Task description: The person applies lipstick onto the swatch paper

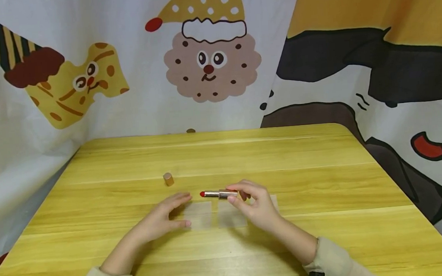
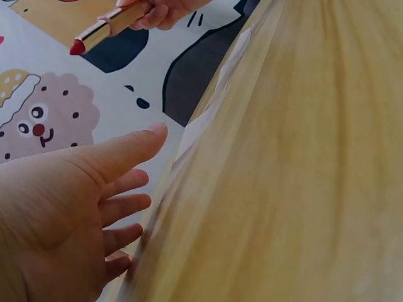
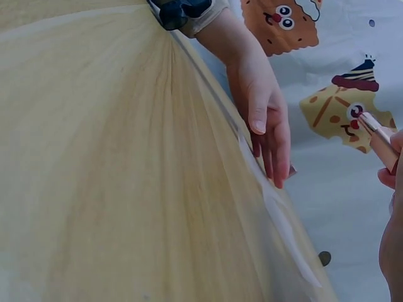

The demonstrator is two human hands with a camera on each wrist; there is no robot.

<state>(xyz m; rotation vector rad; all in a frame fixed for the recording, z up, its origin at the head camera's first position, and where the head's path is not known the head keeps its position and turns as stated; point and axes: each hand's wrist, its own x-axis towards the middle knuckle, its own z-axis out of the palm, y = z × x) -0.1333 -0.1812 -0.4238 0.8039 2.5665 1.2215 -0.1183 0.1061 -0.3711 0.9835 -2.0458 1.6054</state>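
A lipstick (image 1: 214, 194) with a bright red tip and a shiny metallic tube is pinched at its base by my right hand (image 1: 258, 205). It lies level in the air over the table, its red end toward the left. My left hand (image 1: 164, 218) has its fingers loosely extended and holds nothing. Its fingertips are by the left edge of a thin whitish square sheet (image 1: 201, 219). The lipstick's tip (image 2: 77, 48) shows beyond my left hand (image 2: 82, 201) in the left wrist view. A small copper-coloured cap (image 1: 168, 179) stands on the table farther back.
A second pale square sheet (image 1: 229, 215) lies beside the first, and another pale sheet (image 1: 274, 202) is partly hidden behind my right hand. They rest on a wood-grain table (image 1: 325, 177). A white cartoon-printed curtain (image 1: 133, 15) hangs behind the table's far edge.
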